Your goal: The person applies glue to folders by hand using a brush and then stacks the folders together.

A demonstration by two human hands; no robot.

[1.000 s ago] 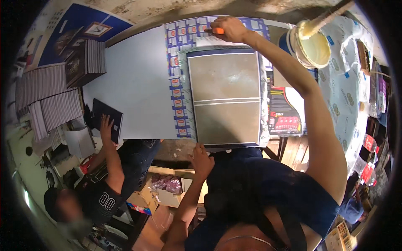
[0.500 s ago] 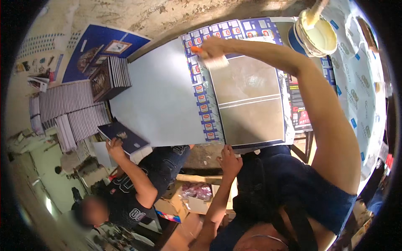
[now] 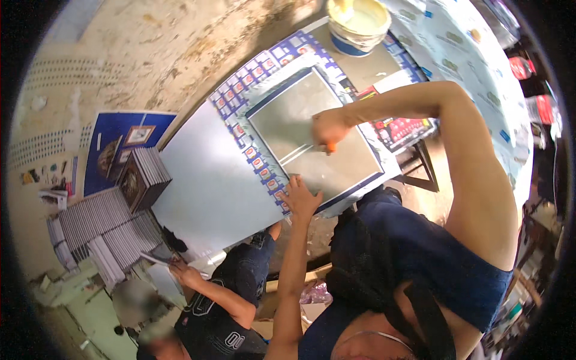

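Note:
In front of me lies a dark-blue-edged panel (image 3: 351,191) with two grey-brown boards (image 3: 294,108) on it, parted by thin white strips; patches of its surface shine as if wet. My right hand (image 3: 330,127) is closed round an orange-handled brush (image 3: 330,148) over the middle of the panel, near the strips. The brush's bristles are hidden in this view. My left hand (image 3: 300,198) rests with spread fingers on the panel's near left edge. Beneath the panel is a patterned printed sheet (image 3: 258,162).
At the far side stands a bucket (image 3: 354,45) of cream-coloured paste. A pale smooth sheet (image 3: 201,174) covers the table's left part. Beyond it are stacked books (image 3: 99,225) and a blue printed poster (image 3: 120,150). To my left, another person's hand (image 3: 189,275) holds a thin panel.
My right hand has moved the brush from the panel's far left corner to its middle. My left hand stays at the near edge, fingers flatter. The whole view has turned.

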